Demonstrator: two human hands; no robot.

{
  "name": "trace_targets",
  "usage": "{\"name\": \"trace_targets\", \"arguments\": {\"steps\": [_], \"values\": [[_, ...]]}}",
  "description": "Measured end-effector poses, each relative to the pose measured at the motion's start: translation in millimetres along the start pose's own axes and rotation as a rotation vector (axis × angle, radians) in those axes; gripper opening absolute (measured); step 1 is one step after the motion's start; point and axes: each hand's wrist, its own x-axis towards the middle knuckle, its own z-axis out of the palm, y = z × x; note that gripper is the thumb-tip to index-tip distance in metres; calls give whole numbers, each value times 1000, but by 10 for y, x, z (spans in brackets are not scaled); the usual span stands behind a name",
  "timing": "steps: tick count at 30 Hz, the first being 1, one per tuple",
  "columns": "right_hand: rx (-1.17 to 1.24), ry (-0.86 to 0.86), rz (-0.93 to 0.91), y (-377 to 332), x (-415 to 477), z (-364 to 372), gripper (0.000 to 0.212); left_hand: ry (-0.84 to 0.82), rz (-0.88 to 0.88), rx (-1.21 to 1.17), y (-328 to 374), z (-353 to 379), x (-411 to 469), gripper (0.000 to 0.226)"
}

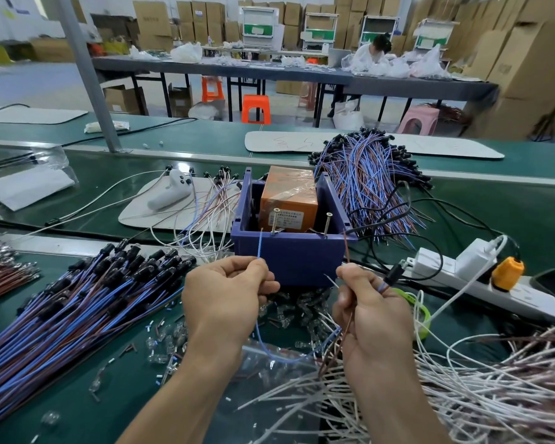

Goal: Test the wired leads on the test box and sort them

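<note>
The purple test box (293, 251) stands in the middle of the green bench, with an orange block (289, 197) inside and two upright brass screws (275, 221) on its front rim. My left hand (229, 298) pinches a blue wire (259, 248) whose tip points up toward the left screw. My right hand (367, 302) pinches a brown wire (346, 248) that rises toward the right screw (328, 223); a black socket (393, 274) sticks out beside that hand. Neither wire tip touches a screw.
A big bundle of blue and brown leads with black sockets (77, 302) lies at the left, another (369, 184) behind the box at the right. White and brown loose wires (462, 379) fill the right foreground. A white power strip (481, 283) lies right of the box. Small clear bulbs (164, 338) lie scattered.
</note>
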Motion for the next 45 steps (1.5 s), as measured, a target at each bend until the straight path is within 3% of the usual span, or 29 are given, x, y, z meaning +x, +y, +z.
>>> {"name": "trace_targets", "arguments": {"steps": [14, 32, 37, 45], "values": [[-46, 9, -23, 16, 52, 21, 22, -62, 28, 14, 22, 46, 6, 20], [-107, -2, -87, 18, 122, 65, 38, -128, 40, 40, 77, 10, 11, 29], [-130, -34, -79, 17, 118, 60, 45, -125, 41, 41, 50, 10, 25, 28], [-79, 0, -118, -19, 63, 7, 31, -13, 16, -74, 18, -20, -29, 21]]}}
